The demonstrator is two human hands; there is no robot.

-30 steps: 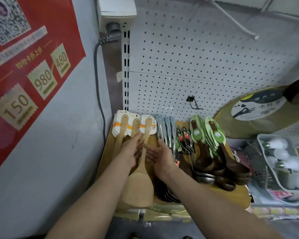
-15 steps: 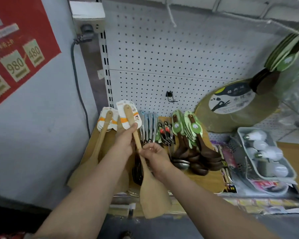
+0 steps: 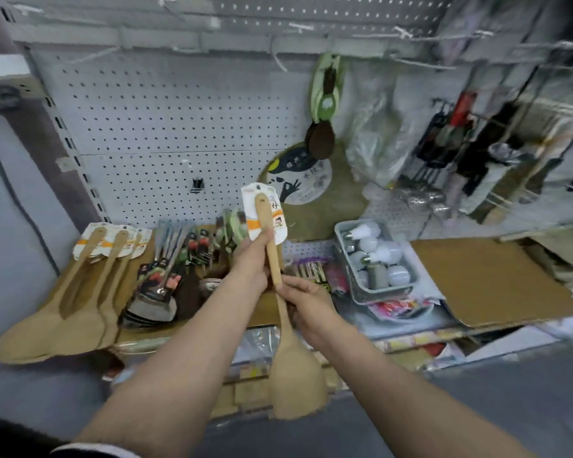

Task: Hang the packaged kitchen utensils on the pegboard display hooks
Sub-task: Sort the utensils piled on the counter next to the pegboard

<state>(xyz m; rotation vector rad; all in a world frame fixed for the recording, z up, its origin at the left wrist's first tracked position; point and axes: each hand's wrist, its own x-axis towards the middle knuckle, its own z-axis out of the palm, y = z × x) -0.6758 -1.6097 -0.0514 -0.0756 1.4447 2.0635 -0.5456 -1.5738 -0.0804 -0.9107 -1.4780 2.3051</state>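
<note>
Shop shelf (image 3: 497, 276) below us, we've got the wooden spatula (image 3: 280, 292) lifted: right hand (image 3: 306, 300) pinching mid-handle, left hand (image 3: 253, 259) gripping near its card. Next we'd guess threading the card's hole onto that black hook (image 3: 197, 186) on the pegboard (image 3: 166, 127).

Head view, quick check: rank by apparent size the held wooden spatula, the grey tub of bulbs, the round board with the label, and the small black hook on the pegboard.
1. Wooden spatula, though being closest to the camera inflates it.
2-3. Round board and grey tub look about alike; the board is partly hidden, so I won't rank them.
4. Black hook, clearly smallest.
</note>
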